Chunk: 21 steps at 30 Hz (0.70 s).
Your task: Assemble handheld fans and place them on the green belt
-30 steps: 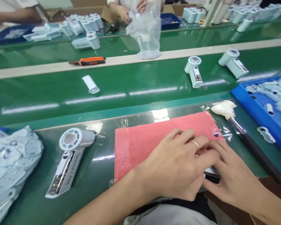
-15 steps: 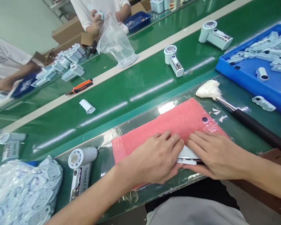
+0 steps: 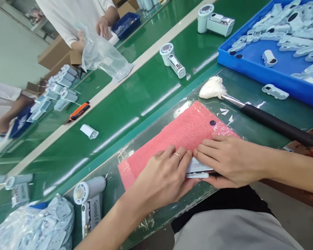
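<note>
A pale blue plastic casing (image 3: 198, 166) with grey lettering lies at the near edge of a pink mat (image 3: 169, 133). My left hand (image 3: 165, 173) is closed on its left end, fingertips on top and thumb at the near side. From the other end my right hand (image 3: 221, 161) grips the same casing, fingers pressed together. A thin pale strip (image 3: 197, 175) shows along the casing's near edge, with a dark gap beside it. Both hands hide much of the casing. One small dark disc (image 3: 212, 123) sits on the mat's right part.
A blue tray (image 3: 253, 69) of pale parts stands at right, near a black-handled tool (image 3: 276, 123) with a white wad. At left are a fan unit (image 3: 90, 191) and a bag of parts (image 3: 52, 225). Other people's hands work across the green belt (image 3: 143, 86).
The view has shifted and tilted, so the mat and hands appear further left. Lettering on the casing now shows between my hands. Across the belt, a person's hands have moved around the clear bag.
</note>
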### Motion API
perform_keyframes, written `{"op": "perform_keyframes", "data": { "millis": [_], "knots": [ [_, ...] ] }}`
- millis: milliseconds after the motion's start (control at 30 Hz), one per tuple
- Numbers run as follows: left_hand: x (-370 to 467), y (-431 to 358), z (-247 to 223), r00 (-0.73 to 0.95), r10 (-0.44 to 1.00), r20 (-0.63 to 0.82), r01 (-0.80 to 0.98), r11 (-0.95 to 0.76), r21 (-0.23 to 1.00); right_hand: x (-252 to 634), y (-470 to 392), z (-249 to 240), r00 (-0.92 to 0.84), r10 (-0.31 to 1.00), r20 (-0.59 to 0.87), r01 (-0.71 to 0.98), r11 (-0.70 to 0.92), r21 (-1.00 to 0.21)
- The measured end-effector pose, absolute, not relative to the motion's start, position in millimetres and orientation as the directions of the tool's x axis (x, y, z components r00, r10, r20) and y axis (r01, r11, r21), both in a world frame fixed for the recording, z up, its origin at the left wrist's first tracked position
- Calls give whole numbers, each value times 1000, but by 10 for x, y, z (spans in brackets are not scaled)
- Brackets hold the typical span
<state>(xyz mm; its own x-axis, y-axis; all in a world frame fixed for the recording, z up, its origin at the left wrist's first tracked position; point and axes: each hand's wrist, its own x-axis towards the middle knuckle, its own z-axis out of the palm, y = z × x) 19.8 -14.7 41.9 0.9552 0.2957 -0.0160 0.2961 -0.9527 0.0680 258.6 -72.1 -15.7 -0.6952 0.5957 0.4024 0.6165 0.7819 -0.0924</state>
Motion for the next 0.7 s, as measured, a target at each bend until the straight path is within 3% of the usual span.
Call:
{"op": "perform_keyframes", "data": {
  "millis": [133,300,600,700],
  "knots": [
    [212,-191,370,968,247,47,248,-969,-19,2613,-672,-197,-718,565,407,544,820,-178],
    [244,-206,359,963,266,39,267,-962,-47,2607,-659,-252,-715,539,445,537,831,-144],
    [265,-157,439,969,240,-54,239,-971,-29,2463,-912,-221,-529,729,433,754,638,-153],
    [264,-117,447,969,236,-74,240,-969,52,2456,-973,-260,-455,752,476,773,599,-207]
  ]
}}
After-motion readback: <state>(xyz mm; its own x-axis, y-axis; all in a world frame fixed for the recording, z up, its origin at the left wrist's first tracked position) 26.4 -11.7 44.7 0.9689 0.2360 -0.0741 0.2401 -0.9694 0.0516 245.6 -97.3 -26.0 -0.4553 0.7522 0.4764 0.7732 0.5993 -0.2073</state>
